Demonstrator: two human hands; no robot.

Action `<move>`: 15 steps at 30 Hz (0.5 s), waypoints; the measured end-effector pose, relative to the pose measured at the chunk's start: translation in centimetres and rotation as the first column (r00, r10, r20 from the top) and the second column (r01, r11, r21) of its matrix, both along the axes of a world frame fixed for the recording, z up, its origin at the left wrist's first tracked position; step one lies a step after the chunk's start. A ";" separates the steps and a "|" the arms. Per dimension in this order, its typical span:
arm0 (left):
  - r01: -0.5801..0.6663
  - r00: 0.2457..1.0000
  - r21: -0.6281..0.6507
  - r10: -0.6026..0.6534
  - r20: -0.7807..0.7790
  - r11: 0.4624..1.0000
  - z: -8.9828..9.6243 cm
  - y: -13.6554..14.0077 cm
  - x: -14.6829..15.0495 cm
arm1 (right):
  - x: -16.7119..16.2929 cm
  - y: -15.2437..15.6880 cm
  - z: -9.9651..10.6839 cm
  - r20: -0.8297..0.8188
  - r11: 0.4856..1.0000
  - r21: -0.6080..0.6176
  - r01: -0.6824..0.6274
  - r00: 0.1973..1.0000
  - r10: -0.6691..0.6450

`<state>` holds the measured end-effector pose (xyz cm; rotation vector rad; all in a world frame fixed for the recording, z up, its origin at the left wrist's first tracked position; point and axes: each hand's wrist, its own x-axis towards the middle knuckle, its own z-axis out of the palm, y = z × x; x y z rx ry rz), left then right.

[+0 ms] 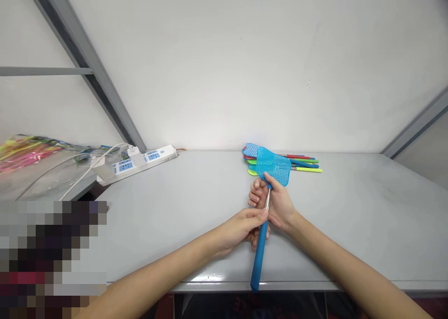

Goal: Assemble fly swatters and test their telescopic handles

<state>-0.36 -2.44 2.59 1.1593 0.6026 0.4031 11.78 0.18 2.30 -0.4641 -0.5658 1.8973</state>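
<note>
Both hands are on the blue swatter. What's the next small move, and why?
Probably slide the left hand slightly down the handle of the blue swatter, leaving the right hand near the mesh head: the left grips about where handle and metal shaft meet, and the handle's lower end sticks out unheld.

Passable on the right across the grey tabletop (378,207), from the right forearm (346,266) out to the right-hand post (419,122). Also passable left of centre, between the left forearm (175,270) and the power strip (156,158). Obstructed at back left by that strip and its white cables (87,169). Bounded at the rear by the wall (245,67). Obstructed at back centre by the pile of fly swatters (308,164). Blocked in the middle by the blue fly swatter (259,253), held between left hand (241,228) and right hand (283,204). Unable to determine clearance between its head and the pile.
</note>
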 end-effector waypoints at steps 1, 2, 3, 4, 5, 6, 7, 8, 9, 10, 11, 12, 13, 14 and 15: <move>-0.013 1.000 0.018 0.013 0.011 1.000 -0.1 0.0 0.0 | 0.0 0.0 0.0 0.003 1.000 -0.003 0.002 1.000 -0.002; -0.032 0.999 0.034 0.031 0.025 0.999 -0.2 0.1 0.0 | 0.0 0.0 0.0 0.006 1.000 -0.004 0.004 1.000 -0.004; -0.054 0.998 0.047 0.052 0.038 0.997 -0.3 0.1 0.1 | 0.1 -0.1 0.0 0.009 1.000 -0.003 0.007 1.000 -0.007; -0.078 0.996 0.058 0.075 0.051 0.995 -0.3 0.1 0.1 | 0.1 -0.1 0.1 0.014 1.000 0.001 0.012 1.000 -0.012; -0.101 0.993 0.065 0.097 0.065 0.993 -0.4 0.1 0.1 | 0.0 -0.2 0.1 0.021 1.000 0.009 0.016 1.000 -0.016; -0.122 0.990 0.071 0.116 0.078 0.990 -0.4 0.2 0.2 | 0.0 -0.3 0.2 0.032 1.000 0.018 0.020 0.999 -0.021; -0.140 0.987 0.075 0.133 0.093 0.987 -0.3 0.2 0.2 | 0.0 -0.3 0.2 0.047 0.999 0.027 0.020 0.999 -0.022; -0.156 0.983 0.080 0.147 0.107 0.985 -0.2 0.2 0.2 | 0.0 -0.4 0.3 0.066 0.999 0.036 0.019 0.998 -0.021; -0.172 0.980 0.086 0.161 0.120 0.981 -0.1 0.3 0.2 | -0.1 -0.4 0.3 0.090 0.999 0.042 0.016 0.996 -0.020; -0.190 0.975 0.093 0.177 0.132 0.977 0.1 0.3 0.2 | -0.1 -0.5 0.3 0.116 0.999 0.045 0.012 0.993 -0.017; -0.209 0.971 0.101 0.194 0.139 0.973 0.2 0.4 0.2 | -0.2 -0.5 0.2 0.142 0.999 0.047 0.011 0.990 -0.018; -0.230 0.966 0.109 0.213 0.144 0.967 0.4 0.5 0.1 | -0.2 -0.5 0.1 0.164 0.999 0.048 0.014 0.986 -0.021; -0.251 0.961 0.115 0.233 0.146 0.961 0.5 0.6 0.1 | -0.2 -0.5 0.0 0.179 0.999 0.048 0.021 0.983 -0.029; -0.273 0.956 0.118 0.255 0.146 0.955 0.7 0.7 0.0 | -0.3 -0.5 -0.1 0.189 0.998 0.045 0.032 0.981 -0.040; -0.292 0.951 0.120 0.275 0.144 0.949 0.8 0.9 -0.1 | -0.3 -0.5 -0.2 0.196 0.998 0.043 0.045 0.979 -0.052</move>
